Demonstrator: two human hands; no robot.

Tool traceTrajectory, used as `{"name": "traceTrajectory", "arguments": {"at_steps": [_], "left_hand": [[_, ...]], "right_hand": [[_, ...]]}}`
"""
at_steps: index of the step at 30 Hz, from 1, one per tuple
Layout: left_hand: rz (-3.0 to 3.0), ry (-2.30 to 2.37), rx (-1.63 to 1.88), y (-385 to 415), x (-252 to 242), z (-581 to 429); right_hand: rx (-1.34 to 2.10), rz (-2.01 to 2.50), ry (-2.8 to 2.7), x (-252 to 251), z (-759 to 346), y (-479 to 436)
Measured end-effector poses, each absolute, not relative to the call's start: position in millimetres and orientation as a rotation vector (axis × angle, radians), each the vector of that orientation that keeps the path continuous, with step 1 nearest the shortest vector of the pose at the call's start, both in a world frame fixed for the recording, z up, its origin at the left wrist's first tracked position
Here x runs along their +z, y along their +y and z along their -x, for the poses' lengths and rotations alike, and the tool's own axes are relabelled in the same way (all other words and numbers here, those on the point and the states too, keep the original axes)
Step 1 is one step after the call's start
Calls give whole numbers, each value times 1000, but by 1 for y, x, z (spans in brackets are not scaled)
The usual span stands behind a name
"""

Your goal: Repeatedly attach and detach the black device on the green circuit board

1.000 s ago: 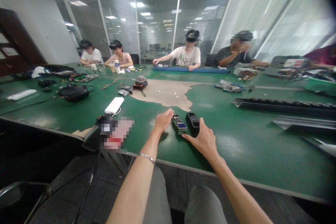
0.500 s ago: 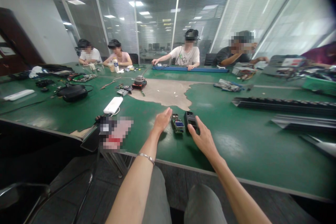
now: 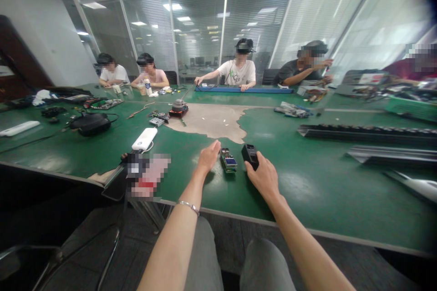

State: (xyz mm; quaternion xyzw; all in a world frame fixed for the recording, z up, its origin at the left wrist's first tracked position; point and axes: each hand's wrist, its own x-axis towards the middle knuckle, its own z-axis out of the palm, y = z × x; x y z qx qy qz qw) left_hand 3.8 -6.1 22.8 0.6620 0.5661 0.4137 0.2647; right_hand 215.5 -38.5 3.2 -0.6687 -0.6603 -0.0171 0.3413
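While the right hand (image 3: 266, 175) grasps a black case (image 3: 250, 153), the left hand (image 3: 207, 158) has its grip released.
Between them, a circuit board (image 3: 228, 161) lies on the tabletop (image 3: 317, 191).

Green table (image 3: 307, 186), glass partition (image 3: 200, 22), white wall (image 3: 41, 32), dark floor (image 3: 232, 234)

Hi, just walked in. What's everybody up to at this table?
The person sitting nearest has their right hand around the lower end of a black case; whether it is lifted is hard to tell. Their left hand holds nothing visible, beside a green circuit board with a small screen, lying on the green table. Across from them, someone in a white T-shirt has both hands at a long blue bar.
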Motion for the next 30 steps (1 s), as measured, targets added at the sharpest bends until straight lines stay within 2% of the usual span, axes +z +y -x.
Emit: {"name": "traceTrajectory", "arguments": {"at_steps": [11, 30], "left_hand": [[-1774, 1506, 1198, -7, 20, -5], [-1820, 1499, 1203, -12, 28, -2]], "right_hand": [[74, 1488, -1682, 47, -176, -58], [-117, 1558, -1906, 33, -141, -74]]}}
